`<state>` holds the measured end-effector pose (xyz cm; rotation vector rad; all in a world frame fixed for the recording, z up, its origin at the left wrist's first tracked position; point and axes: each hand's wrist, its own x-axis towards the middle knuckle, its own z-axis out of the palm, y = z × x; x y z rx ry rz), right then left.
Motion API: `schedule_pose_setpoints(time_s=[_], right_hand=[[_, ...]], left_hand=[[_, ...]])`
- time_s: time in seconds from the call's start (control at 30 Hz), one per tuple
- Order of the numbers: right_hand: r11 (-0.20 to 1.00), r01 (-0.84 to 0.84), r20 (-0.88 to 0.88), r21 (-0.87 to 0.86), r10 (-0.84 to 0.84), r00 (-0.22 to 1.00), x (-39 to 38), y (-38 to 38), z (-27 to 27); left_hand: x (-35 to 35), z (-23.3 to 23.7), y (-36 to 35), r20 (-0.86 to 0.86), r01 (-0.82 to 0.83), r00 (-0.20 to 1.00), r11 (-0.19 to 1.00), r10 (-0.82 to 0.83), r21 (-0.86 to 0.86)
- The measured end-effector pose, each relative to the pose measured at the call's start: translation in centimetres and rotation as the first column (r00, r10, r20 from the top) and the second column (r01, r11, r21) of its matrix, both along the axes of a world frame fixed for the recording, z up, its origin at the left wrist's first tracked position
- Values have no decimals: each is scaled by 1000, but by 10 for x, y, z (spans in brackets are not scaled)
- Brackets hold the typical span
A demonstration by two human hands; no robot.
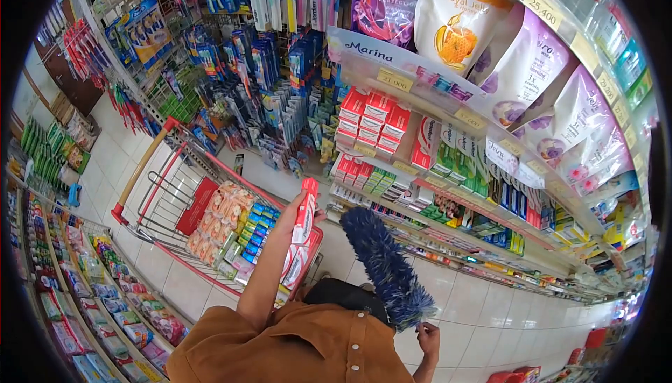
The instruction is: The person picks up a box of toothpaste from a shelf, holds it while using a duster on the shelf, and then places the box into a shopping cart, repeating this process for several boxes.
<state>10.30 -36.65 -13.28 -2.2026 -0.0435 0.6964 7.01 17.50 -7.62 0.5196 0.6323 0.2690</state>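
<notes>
My left hand (288, 221) is closed around a red and white toothpaste box (306, 214), held upright above the near right end of a shopping cart (155, 244). Similar red and white boxes (295, 263) lie in the cart just below it. Low on the right, my right hand (428, 339) grips a fluffy dark blue duster (383, 263). The duster slants up and left in front of the shelves, its handle mostly hidden by the fingers. Several more red and white toothpaste boxes (376, 118) are stacked on the shelf ahead.
Packs with orange-pink wrapping (217, 221) and blue and green packs (257, 232) fill part of the cart. Toothbrushes (269, 54) hang on the rack ahead. Pouches (458, 23) stand on the upper right shelf. Another stocked shelf (105, 299) runs along the left.
</notes>
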Motion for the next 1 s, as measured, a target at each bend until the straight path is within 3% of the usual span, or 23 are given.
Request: schedule_pose_setpoints(time_s=[0.07,0.2,0.27,0.33,0.37,0.43,0.47,0.5,0.53,0.57,0.6,0.63,0.67,0.73,0.77,0.8,0.87,0.9,0.93,1.0], right_hand=[[1000,-9,16,0,9,1000,1,-5,-13],[999,11,7,45,-12,1000,-6,3,-8],[1000,7,-33,4,-6,999,-9,4,-7],[1000,8,-13,11,-7,1000,-14,3,-9],[999,-5,43,42,3,999,-16,5,-9],[999,-4,58,-54,7,998,-16,-9,-36],[988,46,45,146,-53,998,-17,-11,-51],[996,21,18,91,-23,1000,-14,-15,-59],[999,14,-30,44,-13,999,-10,-16,-59],[998,-38,93,55,33,995,-18,1,-26],[994,-60,129,86,49,990,-15,2,-26],[998,-66,91,23,64,994,-11,1,-27],[997,-81,121,-8,81,989,-6,2,-24],[997,-81,134,-13,82,988,5,5,-24],[996,-86,125,-24,88,988,5,4,-25],[995,-91,107,-39,94,990,2,2,-26],[995,-92,64,-43,95,993,-4,-3,-23],[992,-98,49,-77,102,994,-3,2,-11],[988,-131,223,-87,147,964,-2,-21,-65],[992,-54,42,-116,60,997,-8,-3,-25]], left_hand=[[-5,18,-9,-83,13,996,1000,-13,-5],[-6,3,-8,24,25,999,999,-24,-41],[-10,-6,-11,-91,-2,996,999,-2,-45],[-7,-7,-19,-100,-40,994,999,40,8],[-9,-16,-16,-115,14,993,1000,-12,18],[-10,-50,-5,-49,123,991,992,-123,-14],[-6,-41,-10,-150,89,986,994,-79,64],[-4,-34,-18,-248,55,969,989,-19,139],[-2,-47,-19,-242,37,970,982,10,186],[-3,-26,-24,-256,74,967,972,-15,223],[5,-57,-18,-221,12,975,987,24,159],[3,-63,-14,-170,59,985,987,-33,153],[9,-58,-12,-196,94,980,966,-46,241],[5,-44,-15,-280,170,958,902,-58,397],[2,-6,-23,-351,176,936,858,5,482],[2,-7,-17,-313,129,940,710,134,692],[-1,-27,-9,-170,76,929,280,329,957],[0,-24,2,-137,76,934,190,331,979],[-1,-23,14,-115,86,938,101,326,991],[-2,-12,20,-99,48,960,194,261,980]])
